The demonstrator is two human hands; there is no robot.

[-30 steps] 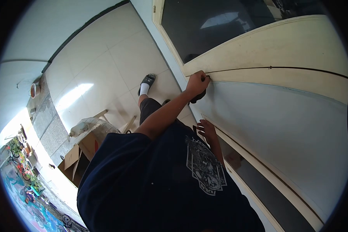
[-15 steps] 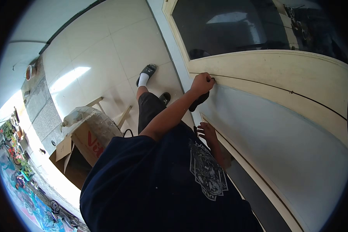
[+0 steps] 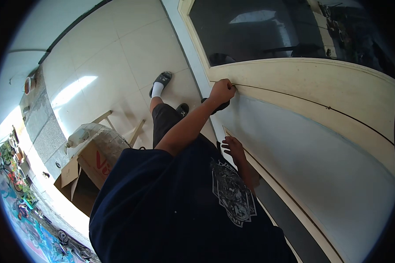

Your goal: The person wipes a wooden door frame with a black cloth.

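Observation:
A thin dark cord with a small knot runs along the cream wooden frame below the window. My left hand is closed at the cord near its far-left end, fingers pinched against the frame; the fingertips are partly hidden. Under my left wrist shows a dark object, mostly covered by the arm, whose kind I cannot make out. Lower down, my right hand hangs beside the pale wall panel, its fingers apart and holding nothing.
An open cardboard box and a clear plastic bottle rest on a wooden-legged stand at left. My slippers are on the tiled floor. A dark window pane is at upper right; a clay pot stands far left.
The view has shifted slightly, moving the scene left. My left hand has slid a little left along the frame, still closed; the dark object shows less below the wrist. My right hand stays open.

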